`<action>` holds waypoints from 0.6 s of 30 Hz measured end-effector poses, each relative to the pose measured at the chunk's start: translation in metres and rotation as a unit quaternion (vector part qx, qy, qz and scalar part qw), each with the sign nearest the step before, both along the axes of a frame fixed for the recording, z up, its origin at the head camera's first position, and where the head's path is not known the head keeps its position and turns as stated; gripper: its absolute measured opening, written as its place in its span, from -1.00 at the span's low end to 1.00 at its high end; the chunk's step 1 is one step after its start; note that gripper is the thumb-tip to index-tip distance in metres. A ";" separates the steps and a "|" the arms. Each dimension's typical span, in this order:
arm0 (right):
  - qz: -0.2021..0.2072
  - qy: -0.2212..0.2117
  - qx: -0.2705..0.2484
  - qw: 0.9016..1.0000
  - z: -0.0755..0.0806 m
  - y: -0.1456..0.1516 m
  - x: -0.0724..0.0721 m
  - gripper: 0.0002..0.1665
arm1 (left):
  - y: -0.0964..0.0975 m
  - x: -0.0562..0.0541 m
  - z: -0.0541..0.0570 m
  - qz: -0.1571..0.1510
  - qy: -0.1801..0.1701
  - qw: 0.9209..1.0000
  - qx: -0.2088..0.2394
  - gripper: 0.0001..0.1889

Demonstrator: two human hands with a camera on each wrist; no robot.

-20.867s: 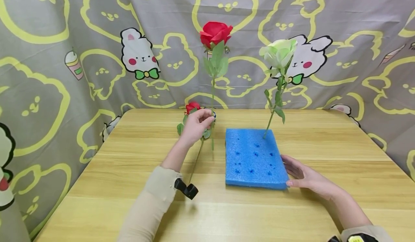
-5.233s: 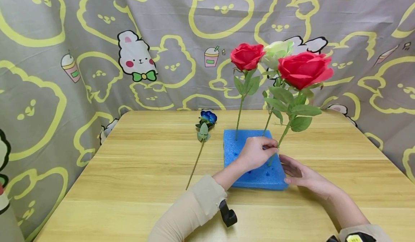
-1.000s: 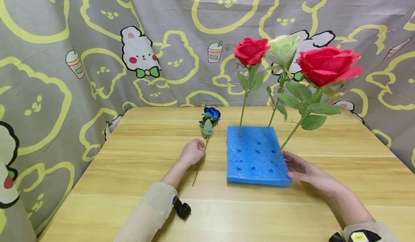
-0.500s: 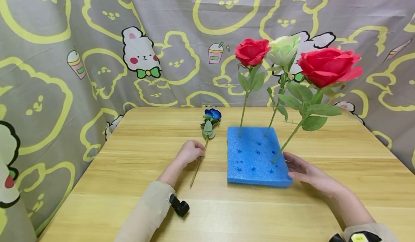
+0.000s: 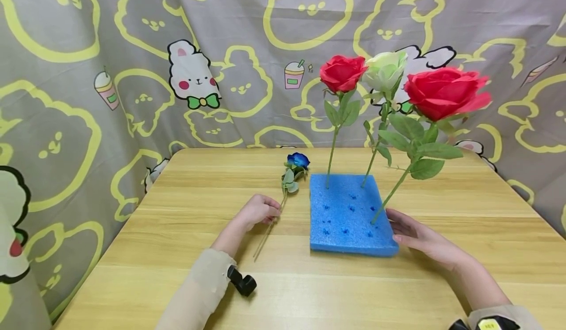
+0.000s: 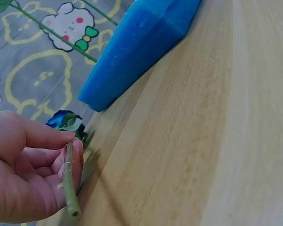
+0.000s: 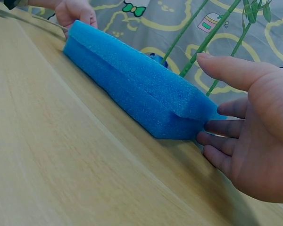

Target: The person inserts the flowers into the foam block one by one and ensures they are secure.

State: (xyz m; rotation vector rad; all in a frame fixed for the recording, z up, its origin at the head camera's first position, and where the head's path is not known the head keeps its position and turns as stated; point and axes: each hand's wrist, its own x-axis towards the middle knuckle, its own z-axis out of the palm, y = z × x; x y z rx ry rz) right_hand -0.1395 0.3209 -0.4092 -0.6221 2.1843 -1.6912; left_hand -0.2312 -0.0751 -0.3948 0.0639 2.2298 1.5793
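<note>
My left hand (image 5: pixel 258 209) pinches the stem of a blue rose (image 5: pixel 298 161) between thumb and fingers, left of the foam. In the left wrist view the stem (image 6: pixel 70 186) points toward the camera, and a shadow falls on the table beside it. A blue foam block (image 5: pixel 349 241) with several holes lies flat. Standing in it are a red rose (image 5: pixel 342 73) at the back left, a pale green rose (image 5: pixel 384 72) at the back right, and a larger red rose (image 5: pixel 446 93) leaning right. My right hand (image 7: pixel 259 122) touches the foam's right side with extended fingers.
The wooden table (image 5: pixel 177 271) carries the foam and the flowers. Behind it hangs a grey curtain (image 5: pixel 247 20) with yellow cartoon outlines. The three standing roses rise high above the foam's back and right side.
Since 20.9 s ago, both red roses have come to stand in the foam. Over the last second, the blue rose's bloom has swung right and its stem end left. The right hand stays put.
</note>
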 end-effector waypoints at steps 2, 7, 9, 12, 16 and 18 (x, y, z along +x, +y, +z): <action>0.001 0.003 0.000 1.000 -0.001 0.000 0.000 -0.27 | -0.001 0.001 0.000 -0.001 -0.005 1.000 0.013 -0.86; 0.000 0.005 0.002 1.000 -0.002 0.001 -0.001 -0.27 | -0.002 0.003 0.002 -0.003 0.005 0.999 0.035 -0.82; -0.002 0.001 0.003 1.000 -0.002 0.001 -0.001 -0.27 | -0.001 0.003 0.004 -0.003 0.011 0.999 0.043 -0.80; -0.001 0.002 0.002 1.000 -0.003 0.001 -0.001 -0.27 | 0.001 0.003 0.007 -0.001 0.016 0.998 0.065 -0.78; 0.000 0.002 0.001 1.000 -0.003 0.001 -0.001 -0.28 | 0.003 0.003 0.010 -0.003 0.034 0.995 0.091 -0.80; 0.000 0.002 0.001 1.000 -0.003 0.001 -0.001 -0.28 | 0.004 0.005 0.013 -0.006 0.048 0.994 0.101 -0.82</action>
